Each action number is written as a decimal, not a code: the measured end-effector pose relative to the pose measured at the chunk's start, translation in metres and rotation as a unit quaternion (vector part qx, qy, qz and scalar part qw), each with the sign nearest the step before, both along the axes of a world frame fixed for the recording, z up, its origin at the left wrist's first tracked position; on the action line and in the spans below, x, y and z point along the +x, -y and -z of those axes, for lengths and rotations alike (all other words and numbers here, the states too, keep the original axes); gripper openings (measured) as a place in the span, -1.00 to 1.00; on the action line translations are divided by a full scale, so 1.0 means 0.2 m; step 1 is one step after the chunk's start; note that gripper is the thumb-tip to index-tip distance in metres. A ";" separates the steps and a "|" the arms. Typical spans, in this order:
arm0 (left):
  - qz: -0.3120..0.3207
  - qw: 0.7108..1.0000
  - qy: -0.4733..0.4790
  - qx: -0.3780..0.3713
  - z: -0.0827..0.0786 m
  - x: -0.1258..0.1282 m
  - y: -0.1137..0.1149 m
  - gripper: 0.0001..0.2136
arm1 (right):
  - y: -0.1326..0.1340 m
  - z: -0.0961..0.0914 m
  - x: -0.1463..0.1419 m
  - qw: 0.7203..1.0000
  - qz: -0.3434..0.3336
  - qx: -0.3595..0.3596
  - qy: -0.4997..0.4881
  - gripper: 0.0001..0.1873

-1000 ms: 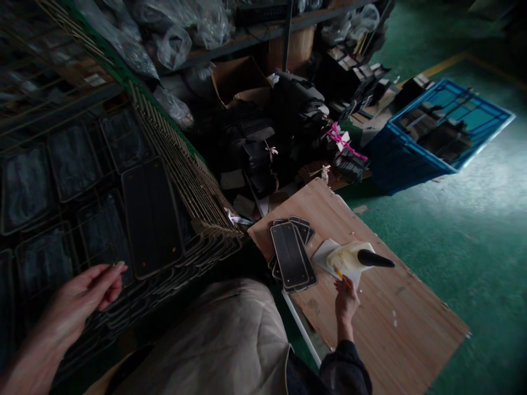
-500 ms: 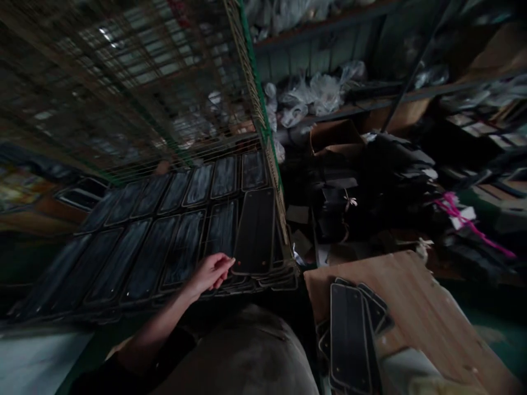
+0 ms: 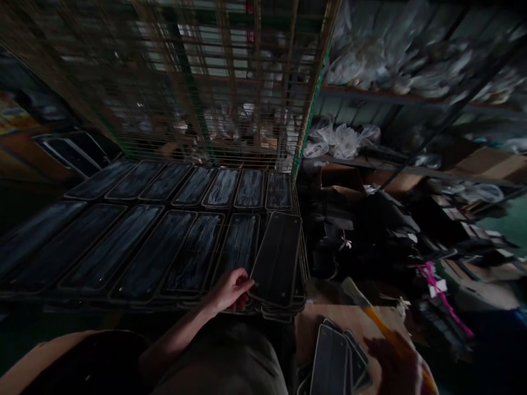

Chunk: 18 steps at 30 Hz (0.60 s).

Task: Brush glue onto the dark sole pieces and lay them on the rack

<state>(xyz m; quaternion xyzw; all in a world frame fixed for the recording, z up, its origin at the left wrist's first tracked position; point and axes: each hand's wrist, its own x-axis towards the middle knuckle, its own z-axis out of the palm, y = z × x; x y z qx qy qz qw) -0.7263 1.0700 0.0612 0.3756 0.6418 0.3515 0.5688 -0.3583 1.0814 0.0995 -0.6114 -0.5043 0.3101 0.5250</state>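
My left hand (image 3: 234, 289) pinches the lower left corner of a dark rectangular panel (image 3: 276, 260) with rounded corners and small holes near its ends. That panel rests tilted on a stack at the right end of the rows. My right hand (image 3: 397, 365), blurred at the lower right, is closed round a yellow-handled brush (image 3: 381, 321) whose pale tip points up and left. More dark panels (image 3: 242, 189) lie in two rows, many with whitish streaks on top. Beneath my right hand, several plain panels (image 3: 329, 359) are piled on a wooden board (image 3: 315, 318).
A wire mesh rack (image 3: 197, 99) with green posts stands behind the rows. Shelves at the right hold clear plastic bags (image 3: 346, 140) and an open cardboard box (image 3: 340, 178). Dark bundles (image 3: 382, 219) and a pink tie (image 3: 442, 299) lie below them.
My right hand has come into view with the brush. The view has shifted, and the left hand stays at the corner of the same panel.
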 end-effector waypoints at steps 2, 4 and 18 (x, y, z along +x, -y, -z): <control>-0.007 1.000 0.023 0.005 0.03 -0.01 0.00 -0.57 | -0.11 -0.08 -0.22 0.999 -0.030 0.024 0.027 -0.51; -0.006 0.999 0.044 0.015 0.06 -0.01 0.01 -0.60 | -0.26 -0.15 -0.44 0.985 -0.096 0.059 0.129 -0.59; 0.003 0.997 0.059 0.047 0.07 -0.05 0.03 -0.85 | -0.92 -0.21 -0.89 0.819 -0.299 0.163 0.461 -0.65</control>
